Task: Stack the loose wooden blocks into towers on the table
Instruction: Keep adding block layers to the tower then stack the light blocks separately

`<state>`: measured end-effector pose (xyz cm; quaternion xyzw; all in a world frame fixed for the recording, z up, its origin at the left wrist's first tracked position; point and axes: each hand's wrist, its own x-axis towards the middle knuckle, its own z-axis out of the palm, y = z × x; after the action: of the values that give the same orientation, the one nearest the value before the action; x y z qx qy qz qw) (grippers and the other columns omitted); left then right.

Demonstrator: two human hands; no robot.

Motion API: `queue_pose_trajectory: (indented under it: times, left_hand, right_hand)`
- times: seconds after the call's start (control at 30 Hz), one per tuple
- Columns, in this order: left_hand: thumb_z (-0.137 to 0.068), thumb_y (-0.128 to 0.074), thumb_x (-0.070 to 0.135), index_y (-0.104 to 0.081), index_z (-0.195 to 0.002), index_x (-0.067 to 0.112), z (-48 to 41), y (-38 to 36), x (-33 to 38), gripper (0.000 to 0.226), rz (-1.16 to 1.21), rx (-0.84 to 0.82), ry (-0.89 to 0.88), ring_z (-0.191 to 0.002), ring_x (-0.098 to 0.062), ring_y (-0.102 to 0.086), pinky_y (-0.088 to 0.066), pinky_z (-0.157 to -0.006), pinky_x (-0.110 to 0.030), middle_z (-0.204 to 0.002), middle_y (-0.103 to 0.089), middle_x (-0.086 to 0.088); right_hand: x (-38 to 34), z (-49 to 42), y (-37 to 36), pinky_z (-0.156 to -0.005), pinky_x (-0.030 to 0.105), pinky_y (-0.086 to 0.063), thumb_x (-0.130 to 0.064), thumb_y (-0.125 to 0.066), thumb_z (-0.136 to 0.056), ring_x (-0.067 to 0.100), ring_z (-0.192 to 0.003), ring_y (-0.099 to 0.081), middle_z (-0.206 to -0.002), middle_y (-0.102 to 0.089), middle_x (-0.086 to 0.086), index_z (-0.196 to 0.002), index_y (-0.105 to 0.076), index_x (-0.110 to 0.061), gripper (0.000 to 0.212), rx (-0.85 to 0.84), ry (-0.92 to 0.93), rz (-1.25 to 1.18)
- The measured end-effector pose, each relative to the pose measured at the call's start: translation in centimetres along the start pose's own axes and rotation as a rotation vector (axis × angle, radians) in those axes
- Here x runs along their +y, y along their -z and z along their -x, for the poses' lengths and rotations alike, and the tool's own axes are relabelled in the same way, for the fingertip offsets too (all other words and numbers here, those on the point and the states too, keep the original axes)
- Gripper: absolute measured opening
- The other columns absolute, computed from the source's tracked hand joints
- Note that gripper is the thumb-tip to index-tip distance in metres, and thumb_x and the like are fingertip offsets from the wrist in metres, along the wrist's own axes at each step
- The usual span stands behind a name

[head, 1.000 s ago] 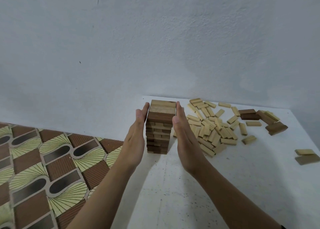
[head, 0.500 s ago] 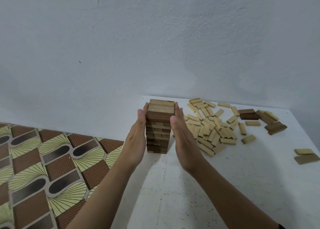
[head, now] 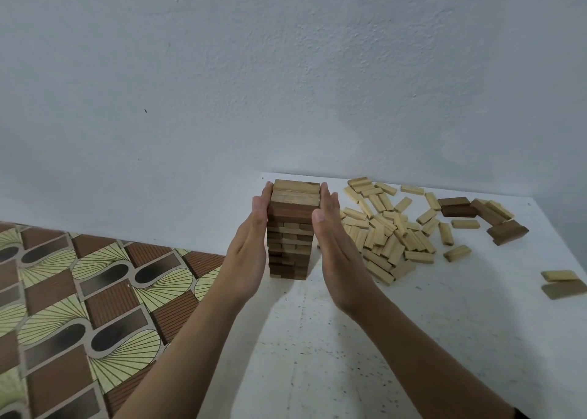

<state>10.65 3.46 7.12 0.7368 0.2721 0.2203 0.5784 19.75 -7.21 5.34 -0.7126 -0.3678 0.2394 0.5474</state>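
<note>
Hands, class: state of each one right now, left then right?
Left hand: open, pressed flat against the block tower on its left side.
Right hand: open, flat against the tower's right side.

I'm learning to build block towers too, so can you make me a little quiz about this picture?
1. True or false: the left hand and right hand flank the tower with straight fingers.
2. The pile of loose blocks lies on the tower's: A) left B) right C) top
3. Are the tower's top blocks light or dark?
Key: 1 true; 2 B; 3 light.
</note>
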Motion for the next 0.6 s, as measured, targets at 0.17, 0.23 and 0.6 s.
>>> queue_pose_trajectory:
  times: [0.17, 0.23, 0.6]
  left_hand:
    - [-0.094, -0.012, 0.063, -0.027, -0.155, 0.045, -0.1, 0.5, -0.7, 0.066, -0.041, 0.035, -0.045, -0.147, -0.002, -0.027, -0.020, -0.124, -0.032, -0.158, -0.030, 0.022]
    - [-0.099, -0.025, 0.060, -0.035, -0.152, 0.043, -0.4, 0.9, -1.1, 0.057, -0.046, 0.087, -0.113, -0.142, 0.005, -0.034, -0.033, -0.116, -0.027, -0.155, -0.038, 0.023]
    - [-0.098, -0.055, 0.013, -0.067, -0.101, 0.025, -1.2, 2.8, 1.4, 0.017, -0.189, 0.341, -0.559, -0.090, -0.018, -0.058, -0.045, -0.077, -0.029, -0.098, -0.067, 0.005]
  right_hand:
    - [0.3, -0.2, 0.4, -0.125, 0.028, 0.002, -0.045, -0.018, -0.109, -0.016, -0.144, 0.009, -0.163, 0.002, -0.026, -0.160, -0.002, -0.030, 0.055, 0.062, 0.028, -0.029]
    - [0.5, -0.3, 0.9, -0.127, 0.032, -0.003, -0.047, -0.021, -0.108, -0.012, -0.148, 0.002, -0.165, -0.006, -0.020, -0.160, -0.011, -0.030, 0.056, 0.117, 0.028, -0.054]
    - [-0.1, -0.5, 3.8, -0.089, 0.046, -0.054, -0.025, -0.054, -0.097, 0.016, -0.099, -0.067, -0.098, -0.070, -0.011, -0.101, -0.067, -0.020, 0.015, 0.438, 0.295, 0.015]
